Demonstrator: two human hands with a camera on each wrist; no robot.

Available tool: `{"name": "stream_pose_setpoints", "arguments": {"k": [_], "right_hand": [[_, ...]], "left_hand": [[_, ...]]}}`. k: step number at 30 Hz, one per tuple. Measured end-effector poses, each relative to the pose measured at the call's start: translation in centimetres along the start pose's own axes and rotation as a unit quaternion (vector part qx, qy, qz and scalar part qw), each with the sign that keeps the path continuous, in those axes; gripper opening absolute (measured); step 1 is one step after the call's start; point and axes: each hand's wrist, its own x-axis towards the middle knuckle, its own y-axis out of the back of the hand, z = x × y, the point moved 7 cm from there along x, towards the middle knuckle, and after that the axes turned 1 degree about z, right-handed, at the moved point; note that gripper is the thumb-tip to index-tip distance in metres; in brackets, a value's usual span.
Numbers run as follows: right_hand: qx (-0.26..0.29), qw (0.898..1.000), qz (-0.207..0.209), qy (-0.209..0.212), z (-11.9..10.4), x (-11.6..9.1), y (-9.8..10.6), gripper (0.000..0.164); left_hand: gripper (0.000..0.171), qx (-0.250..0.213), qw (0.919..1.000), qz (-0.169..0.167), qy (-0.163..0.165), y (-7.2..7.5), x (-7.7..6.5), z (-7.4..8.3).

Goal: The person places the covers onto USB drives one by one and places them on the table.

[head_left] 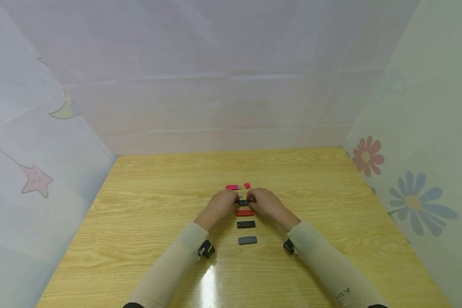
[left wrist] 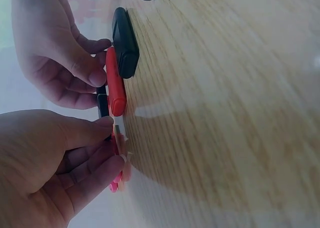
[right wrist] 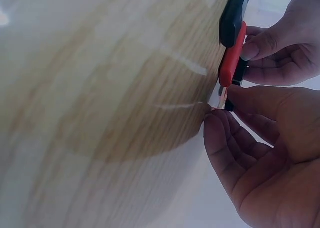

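Both hands meet over a row of USB sticks on the wooden table. My left hand (head_left: 222, 204) pinches the left end of a black USB stick (head_left: 243, 202) between thumb and fingers. The right hand (head_left: 267, 203) pinches its other end. A thin seam crosses this stick between the hands, seen also in the left wrist view on the black stick (left wrist: 102, 102). Just nearer lies a red USB stick (head_left: 244, 212), close beside the fingertips. Beyond the hands, a metal plug (head_left: 240, 195) pokes out by the left fingers, its body hidden by that hand.
At the far end of the row lies a pink USB stick (head_left: 232, 187) with its plug bare, its pink cap (head_left: 247, 185) apart to the right. Toward me lie another black USB stick (head_left: 246, 224) and a grey one (head_left: 247, 240). Patterned sheets surround the table (head_left: 146, 214).
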Motion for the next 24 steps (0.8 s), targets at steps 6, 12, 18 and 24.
{"name": "stream_pose_setpoints", "arguments": {"k": [6, 12, 18, 24], "right_hand": [[-0.009, 1.0, 0.002, 0.003, -0.07, 0.08, -0.06, 0.013], [-0.011, 1.0, 0.005, 0.008, -0.14, -0.06, -0.04, 0.012], [-0.018, 1.0, 0.003, 0.004, -0.07, 0.01, -0.23, 0.012], [-0.023, 1.0, -0.003, -0.001, -0.06, 0.14, -0.35, 0.01]], "left_hand": [[0.009, 0.012, 0.9999, 0.0, 0.002, -0.07, -0.02, -0.03], [0.009, 0.018, 0.9998, 0.001, 0.003, -0.05, -0.11, 0.06], [0.009, 0.019, 0.9998, -0.001, 0.01, -0.12, -0.07, 0.01], [0.01, 0.024, 0.9996, 0.001, 0.014, -0.22, -0.03, -0.05]]}}
